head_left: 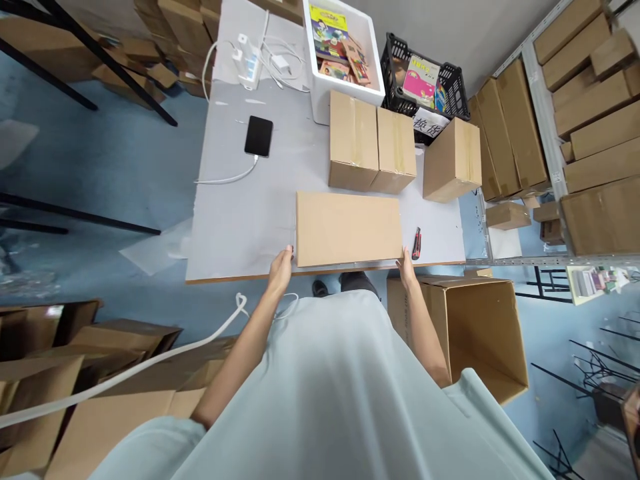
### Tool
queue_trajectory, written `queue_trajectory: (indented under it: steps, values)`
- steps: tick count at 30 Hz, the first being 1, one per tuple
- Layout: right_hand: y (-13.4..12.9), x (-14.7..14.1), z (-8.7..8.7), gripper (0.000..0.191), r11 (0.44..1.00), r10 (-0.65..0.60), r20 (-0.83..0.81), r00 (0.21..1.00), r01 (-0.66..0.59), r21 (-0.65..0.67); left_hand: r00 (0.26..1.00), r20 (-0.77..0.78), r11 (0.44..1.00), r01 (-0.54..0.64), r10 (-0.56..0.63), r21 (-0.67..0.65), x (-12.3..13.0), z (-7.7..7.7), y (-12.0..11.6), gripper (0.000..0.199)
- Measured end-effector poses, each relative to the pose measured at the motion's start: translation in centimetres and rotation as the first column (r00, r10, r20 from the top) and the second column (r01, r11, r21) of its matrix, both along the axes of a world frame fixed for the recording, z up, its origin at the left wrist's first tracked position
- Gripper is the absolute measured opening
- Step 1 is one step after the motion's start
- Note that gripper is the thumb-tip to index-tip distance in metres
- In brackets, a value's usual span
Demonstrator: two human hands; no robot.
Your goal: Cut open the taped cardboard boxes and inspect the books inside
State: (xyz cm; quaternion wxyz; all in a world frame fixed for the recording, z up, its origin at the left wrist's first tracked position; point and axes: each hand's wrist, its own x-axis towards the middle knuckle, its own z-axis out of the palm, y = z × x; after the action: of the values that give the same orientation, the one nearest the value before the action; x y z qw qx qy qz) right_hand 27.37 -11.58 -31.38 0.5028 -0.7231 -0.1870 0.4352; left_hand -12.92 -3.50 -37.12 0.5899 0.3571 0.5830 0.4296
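A long closed cardboard box lies flat at the front edge of the grey table. At its front right corner is my right hand, fingers closed against the cardboard. My left hand is just outside the front left corner, its fingers pressed together; a small dark reddish spot shows at the fingertips, too small to name. A red and black utility knife rests right of the box, close to my right hand.
Behind stand two taped boxes side by side, another box, a white bin and a black crate with booklets. A phone and power strip lie left. An open carton stands below right.
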Motion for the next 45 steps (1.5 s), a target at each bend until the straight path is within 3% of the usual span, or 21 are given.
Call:
queue_trajectory:
  steps: [6,10,14,18,21,25,28,34,38,41,45]
  values:
    - [-1.7,-1.2,-1.4,0.086,0.997,-0.059,-0.041,0.997,0.056,-0.051,1.0,0.024,0.996,0.004,-0.002,-0.094,0.5,-0.4,-1.8,0.069]
    - [-1.7,-1.7,-1.0,0.088,0.998,-0.055,-0.044,0.998,0.055,-0.01,0.999,0.04,0.994,-0.007,0.011,-0.109,0.8,-0.2,-2.4,0.07]
    - [-2.0,-1.9,-0.1,0.087,0.997,-0.044,-0.016,0.999,0.045,0.061,0.998,0.039,0.996,-0.046,0.049,-0.081,0.5,0.4,-2.1,0.083]
    - [-2.4,-2.1,1.3,0.086,0.991,-0.024,0.022,0.999,0.021,0.133,0.995,0.047,0.996,-0.084,0.084,0.017,-0.1,1.9,-1.6,0.09]
    - [-2.5,-1.7,2.9,0.082,0.974,-0.028,0.085,0.996,0.008,0.227,0.994,0.064,0.981,-0.099,0.089,0.164,-0.4,3.8,-1.3,0.088]
    - [-1.9,-0.5,5.0,0.077,0.94,0.033,0.158,0.987,-0.084,0.331,0.993,-0.001,0.934,-0.111,0.119,0.34,-0.7,6.0,-1.2,0.073]
    - [-1.1,-0.2,5.6,0.077,0.923,0.063,0.171,0.983,-0.123,0.364,0.989,-0.056,0.912,-0.107,0.14,0.396,-0.8,6.6,-1.4,0.063]
    - [-1.0,-1.5,4.8,0.075,0.964,0.06,0.203,0.977,-0.109,0.243,0.982,-0.133,0.938,-0.083,0.135,0.337,-1.1,5.2,-1.9,0.062]
    - [-1.8,-1.2,4.1,0.075,0.957,0.102,0.203,0.974,-0.151,0.246,0.993,-0.029,0.954,-0.105,0.118,0.28,-1.5,3.6,-1.9,0.069]
    - [-2.0,-0.2,3.0,0.076,0.974,0.046,0.141,0.989,-0.076,0.213,0.987,0.042,0.976,-0.162,0.157,0.147,-1.7,2.2,-1.8,0.076]
    - [-2.1,0.1,0.5,0.078,0.997,-0.019,0.016,1.0,0.018,0.069,0.978,-0.005,0.978,-0.208,0.208,0.023,-1.8,0.1,-1.9,0.077]
